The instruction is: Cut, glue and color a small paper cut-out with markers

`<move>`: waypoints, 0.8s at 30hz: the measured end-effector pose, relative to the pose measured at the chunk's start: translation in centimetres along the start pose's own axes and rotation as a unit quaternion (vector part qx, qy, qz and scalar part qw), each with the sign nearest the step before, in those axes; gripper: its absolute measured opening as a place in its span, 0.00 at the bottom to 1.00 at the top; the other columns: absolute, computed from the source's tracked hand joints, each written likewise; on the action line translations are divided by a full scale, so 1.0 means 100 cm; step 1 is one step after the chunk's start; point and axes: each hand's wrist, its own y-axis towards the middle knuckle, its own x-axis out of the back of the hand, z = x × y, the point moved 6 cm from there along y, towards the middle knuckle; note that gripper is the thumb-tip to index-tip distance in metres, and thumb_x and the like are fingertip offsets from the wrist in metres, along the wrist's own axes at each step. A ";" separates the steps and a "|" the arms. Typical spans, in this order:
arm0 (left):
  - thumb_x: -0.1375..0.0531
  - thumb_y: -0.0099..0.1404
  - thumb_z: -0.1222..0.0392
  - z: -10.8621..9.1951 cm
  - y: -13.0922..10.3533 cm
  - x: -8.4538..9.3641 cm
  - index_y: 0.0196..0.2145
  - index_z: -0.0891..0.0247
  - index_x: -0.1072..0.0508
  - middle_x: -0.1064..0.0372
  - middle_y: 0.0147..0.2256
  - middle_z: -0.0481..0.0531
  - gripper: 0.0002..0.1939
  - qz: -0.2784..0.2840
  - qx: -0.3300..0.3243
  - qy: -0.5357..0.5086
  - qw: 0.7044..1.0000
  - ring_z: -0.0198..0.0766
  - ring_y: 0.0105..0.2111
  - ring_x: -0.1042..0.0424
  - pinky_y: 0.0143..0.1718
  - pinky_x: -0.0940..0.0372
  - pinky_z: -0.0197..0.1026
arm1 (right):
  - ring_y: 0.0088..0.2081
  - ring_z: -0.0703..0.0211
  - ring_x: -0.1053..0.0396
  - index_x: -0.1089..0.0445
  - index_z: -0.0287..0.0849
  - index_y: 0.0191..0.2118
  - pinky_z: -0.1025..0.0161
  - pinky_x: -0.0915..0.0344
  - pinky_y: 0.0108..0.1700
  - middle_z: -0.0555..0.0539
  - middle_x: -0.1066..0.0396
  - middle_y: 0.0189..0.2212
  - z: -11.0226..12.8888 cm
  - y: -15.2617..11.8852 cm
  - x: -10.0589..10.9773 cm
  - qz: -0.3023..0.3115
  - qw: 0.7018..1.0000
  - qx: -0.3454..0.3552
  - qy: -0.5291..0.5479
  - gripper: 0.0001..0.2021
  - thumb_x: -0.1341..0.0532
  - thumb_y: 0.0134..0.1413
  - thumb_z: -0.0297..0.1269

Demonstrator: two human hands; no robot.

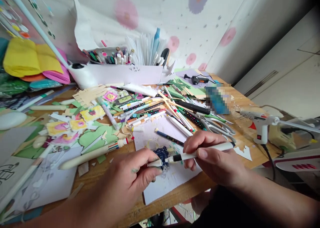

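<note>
My left hand [135,169] pinches a short white stick-like piece [155,163] with a dark blue, bumpy bundle [162,154] beside its end. In my right hand [212,154] is a white pen [210,152] with a black band, held between thumb and fingers. Its tip points left and meets or nearly meets the blue bundle; exact contact is hard to tell. Both hands are above a marked white sheet [156,190] at the table's front edge. A dark dotted pencil [170,138] lies just behind the bundle.
Pens and paper scraps cover the wooden table [260,148]. Scissors [220,126] lie behind my right hand. A white glue gun [262,124] stands right, a black one [200,80] farther back. A white box [125,73] holds markers. A beige roller-like stick [87,157] lies left.
</note>
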 end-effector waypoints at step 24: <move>0.45 0.67 0.59 0.014 0.006 0.023 0.38 0.55 0.29 0.24 0.30 0.41 0.05 -0.122 -0.110 0.149 0.975 0.33 0.28 0.25 0.30 0.35 0.32 | 0.41 0.53 0.28 0.26 0.44 0.46 0.57 0.31 0.44 0.43 0.25 0.40 0.060 0.019 0.069 0.021 0.778 0.193 -0.598 0.12 0.41 0.59 0.25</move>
